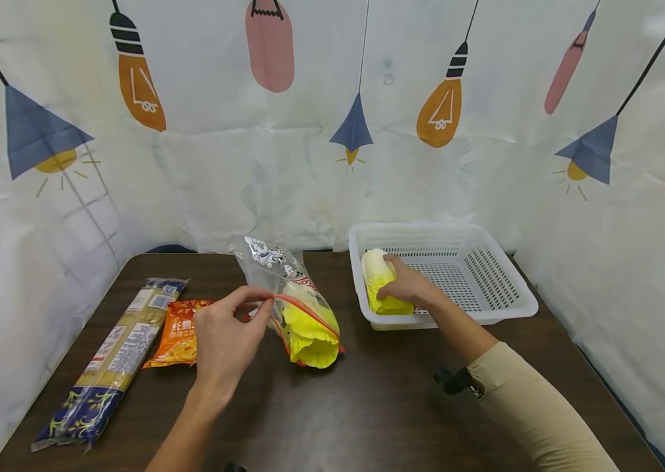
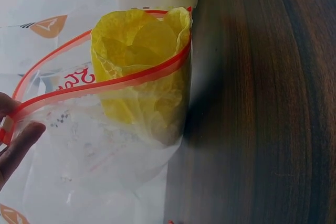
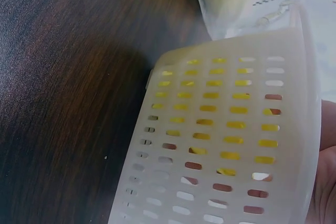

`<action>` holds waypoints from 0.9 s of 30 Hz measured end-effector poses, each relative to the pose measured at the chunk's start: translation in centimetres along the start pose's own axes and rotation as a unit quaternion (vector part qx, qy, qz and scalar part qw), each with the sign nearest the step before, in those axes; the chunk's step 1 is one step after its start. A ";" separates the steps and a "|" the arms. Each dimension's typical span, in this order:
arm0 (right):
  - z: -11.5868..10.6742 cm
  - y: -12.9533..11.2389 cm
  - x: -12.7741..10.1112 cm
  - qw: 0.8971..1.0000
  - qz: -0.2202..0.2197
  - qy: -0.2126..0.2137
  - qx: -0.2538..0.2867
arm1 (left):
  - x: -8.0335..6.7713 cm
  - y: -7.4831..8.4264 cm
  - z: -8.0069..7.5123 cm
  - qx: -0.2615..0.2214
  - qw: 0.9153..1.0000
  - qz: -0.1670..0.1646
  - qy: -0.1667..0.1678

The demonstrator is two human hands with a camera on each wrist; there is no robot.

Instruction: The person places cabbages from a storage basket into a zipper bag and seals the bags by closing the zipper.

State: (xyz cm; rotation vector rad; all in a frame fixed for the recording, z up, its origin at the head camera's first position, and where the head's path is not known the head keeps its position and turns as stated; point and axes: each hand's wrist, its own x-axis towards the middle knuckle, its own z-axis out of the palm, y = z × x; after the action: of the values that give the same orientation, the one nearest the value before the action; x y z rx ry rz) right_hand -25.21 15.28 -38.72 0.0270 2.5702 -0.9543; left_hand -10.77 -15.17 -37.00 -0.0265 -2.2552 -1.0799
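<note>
Head view shows both your hands at work over the dark worktop. Your left hand pinches the red-trimmed mouth of a clear bag, thumb against fingers, drawing one corner of it outward. Inside the bag lies a yellow-and-white cabbage, its leafy yellow end at the opening, which the left wrist view shows gaping. Your right hand grasps a second cabbage, which sits at the left end of a white slotted basket, just beside the bag. From the right wrist, you see its yellow leaves through the basket's slots. To your left, an orange snack packet lies partly hidden behind your left hand, with a long noodle packet just beyond it.
</note>
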 end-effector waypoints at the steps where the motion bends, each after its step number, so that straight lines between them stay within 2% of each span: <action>1: -0.1 0.0 0.0 1.000 0.002 -0.002 0.007 | 0.0 0.0 0.0 0.000 1.000 -0.001 0.000; 10: -1.1 0.3 0.0 0.992 0.022 -0.043 0.114 | 0.0 0.0 0.1 0.005 1.000 -0.004 0.000; 18: -1.9 0.7 0.1 0.986 0.035 -0.056 0.156 | 0.1 0.0 0.1 0.009 1.000 -0.002 0.000; 27: -2.9 0.9 -0.4 0.980 0.026 -0.053 0.190 | 0.0 -0.1 0.2 0.009 1.000 0.001 0.002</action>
State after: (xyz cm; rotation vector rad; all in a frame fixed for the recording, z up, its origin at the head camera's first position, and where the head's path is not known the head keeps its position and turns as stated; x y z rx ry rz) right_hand -25.78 17.84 -37.13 0.1439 2.2454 -1.3721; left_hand -10.92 -15.13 -37.17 -0.0203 -2.2612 -1.0567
